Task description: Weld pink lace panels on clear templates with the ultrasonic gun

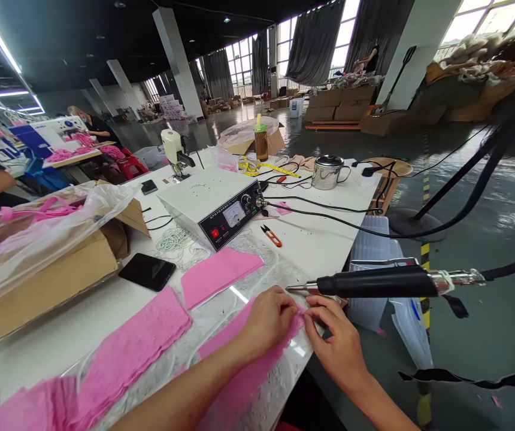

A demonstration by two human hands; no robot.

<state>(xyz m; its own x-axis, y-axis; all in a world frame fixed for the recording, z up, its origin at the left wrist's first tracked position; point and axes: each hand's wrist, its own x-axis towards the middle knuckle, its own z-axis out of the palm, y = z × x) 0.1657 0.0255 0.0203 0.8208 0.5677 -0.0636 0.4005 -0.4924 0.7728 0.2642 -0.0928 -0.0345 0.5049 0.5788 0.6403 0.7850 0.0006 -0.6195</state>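
A piece of pink fabric (239,392) lies on the clear sheet at the table's front edge. My left hand (269,320) pinches its upper edge, fingertips curled down. Close by, my right hand (336,338) has thumb and forefinger together on the fabric's corner. Just above my right fingers is a black pen-shaped tool (374,284), its metal tip pointing left towards my left hand; neither hand grips it. Beyond my left hand lies a flat pink piece (219,275). A stack of pink pieces (136,347) sits to the left, partly beside my forearm.
A control box (235,215) with a dial stands mid-table. Around it are orange snips (271,235), a black phone (147,271), a steel mug (327,173) and cables. A cardboard box (55,281) borders the left; plastic bins (369,239) stand off the right edge.
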